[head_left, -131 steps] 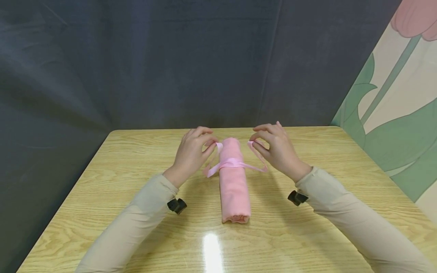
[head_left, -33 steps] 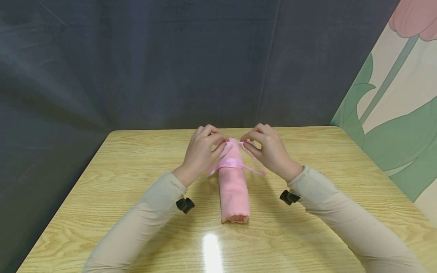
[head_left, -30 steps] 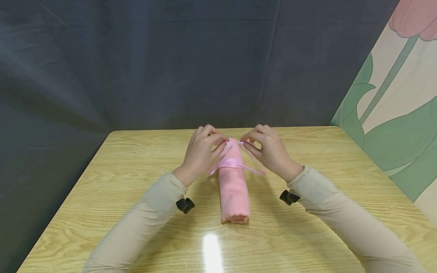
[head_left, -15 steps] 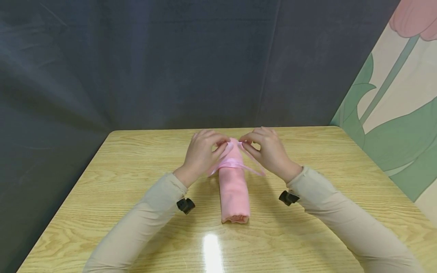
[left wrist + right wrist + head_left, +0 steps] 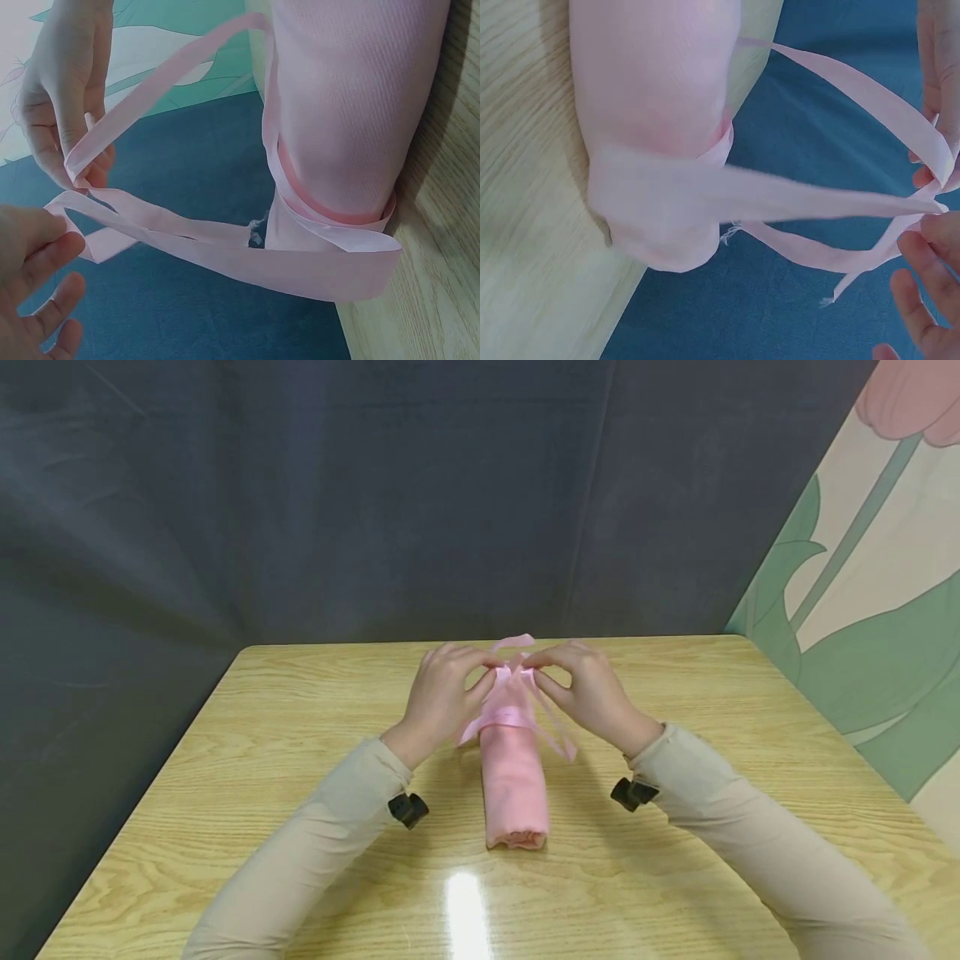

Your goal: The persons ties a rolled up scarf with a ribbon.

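A rolled pink cloth (image 5: 514, 789) lies lengthwise on the table, with a pink satin ribbon (image 5: 507, 717) wrapped round its middle. Above its far half, my left hand (image 5: 446, 697) pinches one part of the ribbon between thumb and forefinger. My right hand (image 5: 596, 693) pinches another part just to the right, the two hands' fingertips close together. In the left wrist view, the ribbon (image 5: 300, 270) runs in loops from the cloth roll (image 5: 352, 97) to both hands. Frayed ribbon ends (image 5: 829, 301) hang below the fingers in the right wrist view.
The wooden table (image 5: 315, 877) carries the roll and reflects a bright light near its front. A dark curtain (image 5: 420, 502) hangs behind the table's far edge. At the right is a wall (image 5: 885, 610) painted with a tulip.
Over the last seconds both hands have drawn inward over the roll. Since half a second ago, a ribbon tail has come up beyond the fingertips, and the right-hand loop has shifted.
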Motion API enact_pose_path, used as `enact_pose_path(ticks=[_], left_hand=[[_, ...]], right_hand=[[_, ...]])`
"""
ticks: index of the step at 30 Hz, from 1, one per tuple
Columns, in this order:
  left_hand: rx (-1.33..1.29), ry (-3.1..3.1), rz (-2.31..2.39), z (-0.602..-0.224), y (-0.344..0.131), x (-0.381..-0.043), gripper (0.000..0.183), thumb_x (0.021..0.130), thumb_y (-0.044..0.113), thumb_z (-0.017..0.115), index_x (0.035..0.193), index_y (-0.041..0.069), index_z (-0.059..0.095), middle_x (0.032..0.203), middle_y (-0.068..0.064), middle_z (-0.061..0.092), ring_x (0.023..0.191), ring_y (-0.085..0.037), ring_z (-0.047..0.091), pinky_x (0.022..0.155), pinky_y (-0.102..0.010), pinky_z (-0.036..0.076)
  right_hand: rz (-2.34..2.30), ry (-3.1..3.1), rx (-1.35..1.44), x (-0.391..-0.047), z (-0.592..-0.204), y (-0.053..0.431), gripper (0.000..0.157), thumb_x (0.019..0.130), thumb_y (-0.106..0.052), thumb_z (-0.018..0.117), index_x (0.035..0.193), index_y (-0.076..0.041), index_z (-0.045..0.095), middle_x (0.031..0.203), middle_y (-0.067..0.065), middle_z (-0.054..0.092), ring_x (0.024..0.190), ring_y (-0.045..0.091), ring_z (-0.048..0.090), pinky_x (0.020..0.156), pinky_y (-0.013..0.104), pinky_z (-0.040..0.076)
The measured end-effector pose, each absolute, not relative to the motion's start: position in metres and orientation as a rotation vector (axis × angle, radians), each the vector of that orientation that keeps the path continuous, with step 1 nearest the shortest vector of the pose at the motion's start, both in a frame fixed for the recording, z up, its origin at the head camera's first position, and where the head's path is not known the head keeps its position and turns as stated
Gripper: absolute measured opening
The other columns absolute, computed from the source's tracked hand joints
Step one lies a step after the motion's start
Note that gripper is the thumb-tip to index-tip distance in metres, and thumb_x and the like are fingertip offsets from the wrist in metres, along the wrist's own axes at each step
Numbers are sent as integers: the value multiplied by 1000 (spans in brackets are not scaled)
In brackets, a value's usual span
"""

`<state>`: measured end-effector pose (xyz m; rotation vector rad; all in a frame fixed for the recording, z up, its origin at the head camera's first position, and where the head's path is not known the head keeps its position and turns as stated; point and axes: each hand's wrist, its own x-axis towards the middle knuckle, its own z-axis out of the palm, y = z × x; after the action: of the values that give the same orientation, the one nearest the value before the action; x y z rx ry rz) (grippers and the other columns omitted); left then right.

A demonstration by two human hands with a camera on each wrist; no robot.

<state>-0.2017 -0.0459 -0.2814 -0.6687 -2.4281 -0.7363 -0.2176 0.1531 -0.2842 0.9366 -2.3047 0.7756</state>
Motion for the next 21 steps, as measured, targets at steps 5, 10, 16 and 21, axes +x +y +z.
enact_pose_path(ticks=[5,10,16,21], left_hand=[[-688,-2417,-768,-281,-46,-202,16,87,14,64,100,16,73,105,-2,72,103,-23,61,93,-41,44],[-722,-2383,-782,-280,-46,-202,18,87,12,64,102,14,72,105,-2,72,101,-22,62,92,-40,46],[-777,-2343,-804,-281,-45,-204,22,87,10,64,107,12,70,110,-3,70,104,-21,62,98,-39,44],[-826,-2312,-818,-281,-44,-204,23,89,10,60,111,11,69,113,-3,69,107,-20,62,98,-37,44]], right_hand=[[851,-2350,920,-217,-283,152,16,80,-1,69,96,0,70,95,14,72,93,29,66,85,41,52],[948,-2389,908,-215,-280,150,18,80,0,69,98,1,70,98,15,71,99,30,66,91,43,50],[1024,-2422,908,-214,-278,150,20,81,-1,67,101,0,69,101,14,71,102,28,65,95,42,47],[1086,-2423,908,-213,-277,149,21,82,0,67,102,-1,69,103,13,71,106,27,64,98,41,46]])
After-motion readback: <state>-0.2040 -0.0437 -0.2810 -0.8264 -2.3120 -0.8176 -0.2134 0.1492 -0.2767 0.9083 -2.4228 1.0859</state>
